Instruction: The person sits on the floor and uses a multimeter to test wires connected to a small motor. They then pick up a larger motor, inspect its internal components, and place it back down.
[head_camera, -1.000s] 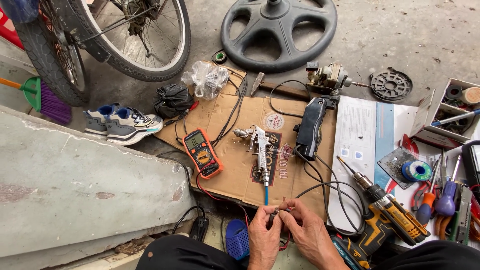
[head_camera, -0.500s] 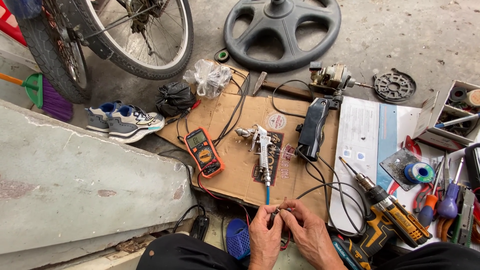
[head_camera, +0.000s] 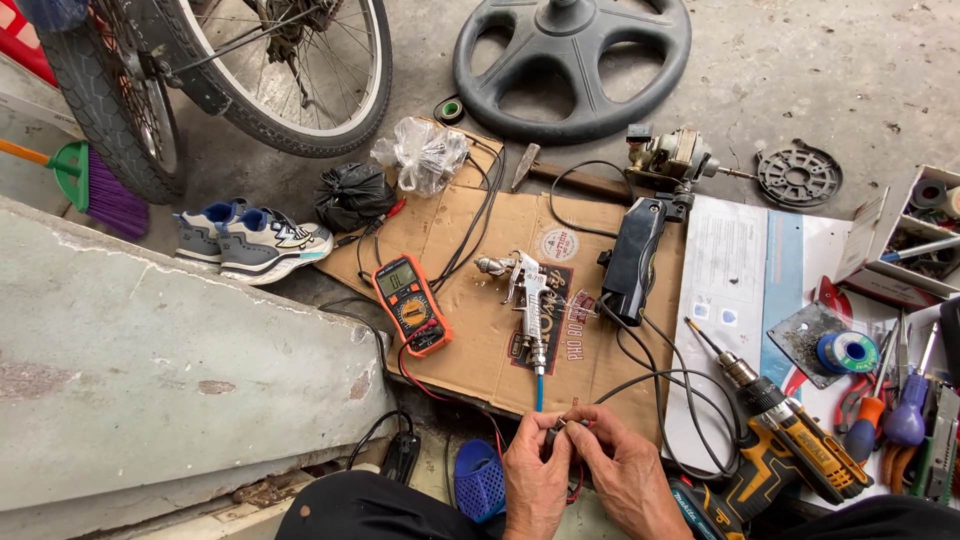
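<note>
Metal wire end (head_camera: 562, 424) pinched between both hands at bottom centre, just below the cardboard sheet (head_camera: 480, 330) on the floor. Versus half a second ago: same grip, hands unmoved, only the view shifted slightly. Left hand (head_camera: 533, 478) fingertips closed on the small part, knuckles up, wrist low. Right hand (head_camera: 622, 480) closed on it from the other side, fingers curled inward, touching the left. Blue tube of the chrome spray gun (head_camera: 530, 300) runs down to just above the hands. Round red-and-white sticker (head_camera: 559, 244) on the cardboard, right of the gun's top. Orange multimeter (head_camera: 411, 304) lies left of the gun, red lead trailing towards the hands. White-and-blue printed sheet (head_camera: 745, 300) to the right; yellow-black cordless drill (head_camera: 785, 440) lying on its lower edge, near the right hand.
</note>
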